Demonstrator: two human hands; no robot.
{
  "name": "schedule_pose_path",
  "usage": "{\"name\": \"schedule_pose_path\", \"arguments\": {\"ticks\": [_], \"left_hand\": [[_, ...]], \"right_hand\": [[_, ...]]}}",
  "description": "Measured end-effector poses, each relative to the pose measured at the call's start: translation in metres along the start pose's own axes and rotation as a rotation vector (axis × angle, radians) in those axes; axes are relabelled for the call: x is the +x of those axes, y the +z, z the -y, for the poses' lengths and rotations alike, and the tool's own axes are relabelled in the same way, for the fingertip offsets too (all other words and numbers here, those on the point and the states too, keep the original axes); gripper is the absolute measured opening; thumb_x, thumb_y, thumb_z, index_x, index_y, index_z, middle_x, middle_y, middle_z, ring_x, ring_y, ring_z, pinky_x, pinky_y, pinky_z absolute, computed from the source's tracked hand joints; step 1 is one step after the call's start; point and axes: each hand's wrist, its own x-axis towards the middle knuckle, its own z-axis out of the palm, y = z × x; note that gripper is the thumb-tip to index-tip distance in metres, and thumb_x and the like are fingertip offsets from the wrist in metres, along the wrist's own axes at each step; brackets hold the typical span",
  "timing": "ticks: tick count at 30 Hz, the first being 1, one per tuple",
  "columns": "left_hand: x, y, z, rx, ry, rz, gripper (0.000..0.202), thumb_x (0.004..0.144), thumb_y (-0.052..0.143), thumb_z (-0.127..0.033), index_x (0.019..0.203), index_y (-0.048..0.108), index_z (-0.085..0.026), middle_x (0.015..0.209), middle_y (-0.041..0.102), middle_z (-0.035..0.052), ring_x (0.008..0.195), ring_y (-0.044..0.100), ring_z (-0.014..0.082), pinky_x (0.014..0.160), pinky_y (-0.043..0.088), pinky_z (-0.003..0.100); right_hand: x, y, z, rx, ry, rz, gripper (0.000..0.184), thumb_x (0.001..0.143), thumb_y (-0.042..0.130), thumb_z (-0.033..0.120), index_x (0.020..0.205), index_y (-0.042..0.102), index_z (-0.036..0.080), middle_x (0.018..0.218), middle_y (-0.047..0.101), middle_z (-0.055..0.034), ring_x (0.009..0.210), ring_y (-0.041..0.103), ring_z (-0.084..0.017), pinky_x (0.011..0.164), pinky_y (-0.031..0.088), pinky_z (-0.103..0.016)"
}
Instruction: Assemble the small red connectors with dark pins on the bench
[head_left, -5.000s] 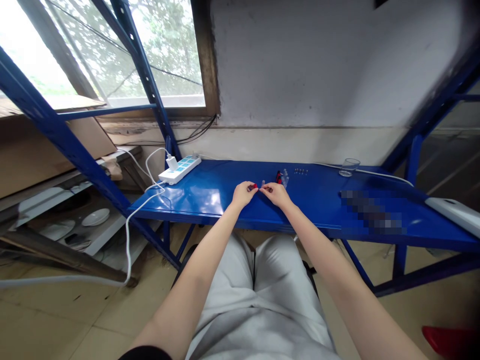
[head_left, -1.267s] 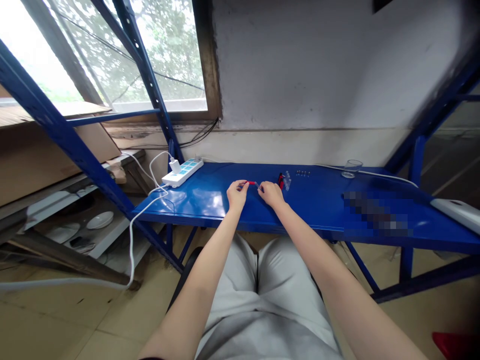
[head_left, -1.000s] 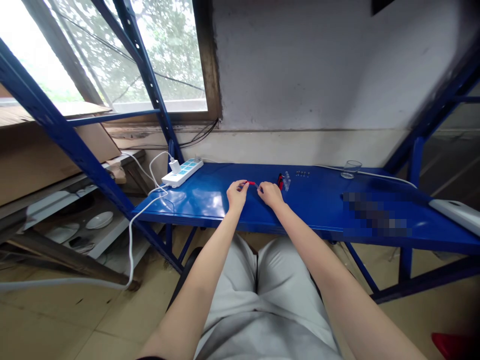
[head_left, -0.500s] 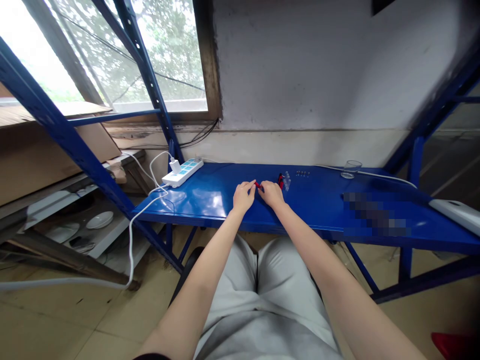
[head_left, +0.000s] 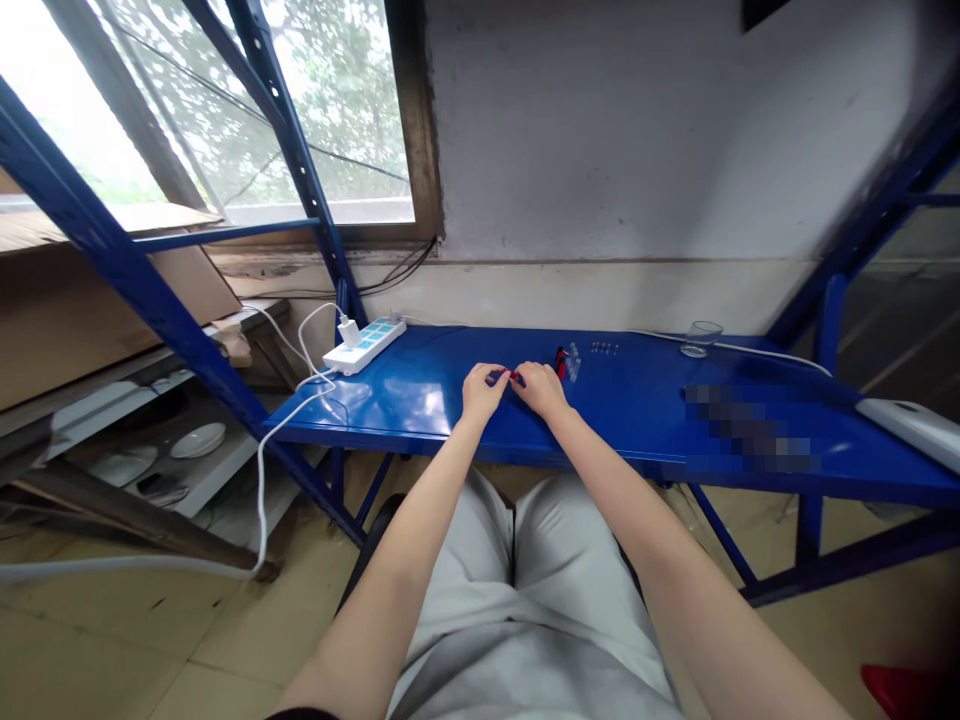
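My left hand (head_left: pixel 484 391) and my right hand (head_left: pixel 541 387) meet over the front middle of the blue table. Between their fingertips is a small red piece (head_left: pixel 511 375), mostly covered by fingers, so its kind is unclear. Both hands are closed on it in a pinch. Just beyond my right hand stand some small red and black pieces (head_left: pixel 560 362), and beside them a group of small clear pieces (head_left: pixel 574 362). Farther back and to the right lies a short row of several tiny metallic parts (head_left: pixel 605 348).
A white power strip (head_left: pixel 364 346) with a plugged-in white cable lies at the table's left end. A clear glass cup (head_left: pixel 701 340) stands at the back right. Nearer lies a blurred dark object (head_left: pixel 750 428); a white device (head_left: pixel 911 432) sits at the right edge of the blue table (head_left: pixel 637 400).
My left hand's fingers have drawn back slightly and bent into a rounder pinch around the red piece. The right hand has shifted a little left. The things on the table have stayed put.
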Motion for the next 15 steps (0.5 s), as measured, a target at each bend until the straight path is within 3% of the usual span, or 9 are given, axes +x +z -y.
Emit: {"name": "schedule_pose_path", "arguments": {"ticks": [6,15], "left_hand": [[0.008,0.011,0.010,-0.012,-0.062,0.021,0.017,0.071,0.061,-0.028,0.081,0.065,-0.015,0.083,0.064,0.0042,0.062,0.054,0.0093,0.064,0.045,0.023],[0.025,0.016,0.011,0.101,-0.149,0.201,0.020,0.066,0.063,-0.034,0.067,0.067,-0.015,0.064,0.062,0.0023,0.061,0.055,0.0129,0.060,0.043,0.025]], "right_hand": [[-0.001,-0.001,0.001,0.025,-0.004,-0.040,0.020,0.086,0.041,0.026,0.084,0.058,0.016,0.085,0.062,-0.0088,0.083,0.053,-0.020,0.069,0.028,-0.029],[-0.001,0.000,-0.002,0.044,0.034,-0.070,0.016,0.083,0.043,0.023,0.084,0.058,0.016,0.084,0.061,-0.0084,0.078,0.053,-0.019,0.069,0.029,-0.029]]}}
